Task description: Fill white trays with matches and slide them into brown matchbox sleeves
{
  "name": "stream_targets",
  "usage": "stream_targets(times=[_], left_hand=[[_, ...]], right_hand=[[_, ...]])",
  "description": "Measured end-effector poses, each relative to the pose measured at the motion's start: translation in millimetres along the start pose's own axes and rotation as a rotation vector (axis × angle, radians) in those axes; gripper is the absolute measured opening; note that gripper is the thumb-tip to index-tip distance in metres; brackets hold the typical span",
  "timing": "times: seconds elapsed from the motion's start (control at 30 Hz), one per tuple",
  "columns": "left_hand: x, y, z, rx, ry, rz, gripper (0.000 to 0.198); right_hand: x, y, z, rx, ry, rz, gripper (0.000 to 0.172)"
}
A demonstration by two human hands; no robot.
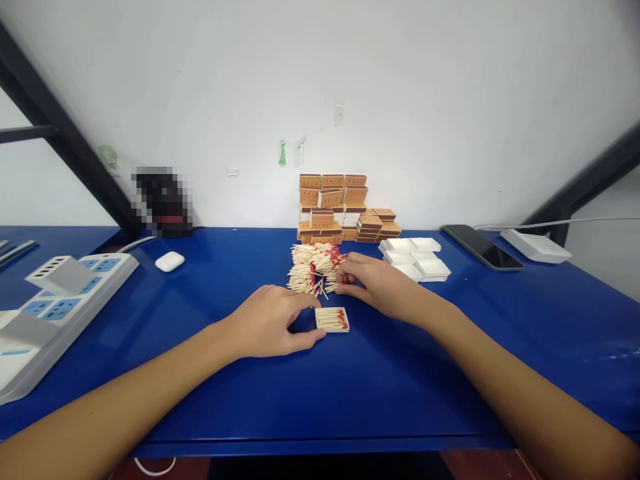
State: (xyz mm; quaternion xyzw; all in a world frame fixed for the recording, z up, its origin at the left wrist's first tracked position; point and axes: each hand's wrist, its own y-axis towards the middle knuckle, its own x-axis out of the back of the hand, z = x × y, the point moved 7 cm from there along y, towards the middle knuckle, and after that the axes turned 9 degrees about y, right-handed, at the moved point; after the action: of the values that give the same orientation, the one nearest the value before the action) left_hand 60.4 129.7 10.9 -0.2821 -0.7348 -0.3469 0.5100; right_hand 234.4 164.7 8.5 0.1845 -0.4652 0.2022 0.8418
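A small white matchbox tray (332, 329) lies on the blue table, partly filled with red-headed matches (330, 318). Thumb and index finger of my left hand (270, 322) grip it by its left end. Just behind it spreads a heap of loose matches (303, 270), most with pale sticks to the left and red heads to the right. At the heap's right edge, my right hand (373, 280) has its fingers closed around some matches, which the fingers partly hide. To the right of that hand sit several stacked white trays (413, 245).
Brown matchboxes (333, 199) stand stacked against the wall, with a lower stack (375, 223) beside them. A phone (483, 247) and a white flat device (536, 246) lie at right. At left are a white earbud case (170, 261) and a power strip (95, 293).
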Motion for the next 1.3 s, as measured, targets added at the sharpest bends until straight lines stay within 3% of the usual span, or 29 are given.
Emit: stream_targets(times=[0.27, 0.63, 0.9, 1.1, 1.3], left_hand=[[-0.7, 0, 0, 0.005, -0.001, 0.009, 0.032], [-0.9, 0, 3, 0.021, -0.008, 0.012, 0.033], [-1.2, 1, 5, 0.034, 0.001, 0.002, 0.034], [1.0, 1, 3, 0.034, 0.004, -0.01, 0.029], [0.3, 1, 4, 0.031, 0.013, -0.015, 0.029]], right_hand=[[-2, 0, -1, 0.023, 0.022, 0.026, 0.013], [-6, -3, 3, -0.075, -0.019, 0.085, 0.019], [3, -6, 2, -0.039, 0.022, 0.026, 0.022], [9, -15, 24, 0.024, 0.159, 0.072, 0.029], [-5, -18, 38, 0.027, 0.16, 0.169, 0.023]])
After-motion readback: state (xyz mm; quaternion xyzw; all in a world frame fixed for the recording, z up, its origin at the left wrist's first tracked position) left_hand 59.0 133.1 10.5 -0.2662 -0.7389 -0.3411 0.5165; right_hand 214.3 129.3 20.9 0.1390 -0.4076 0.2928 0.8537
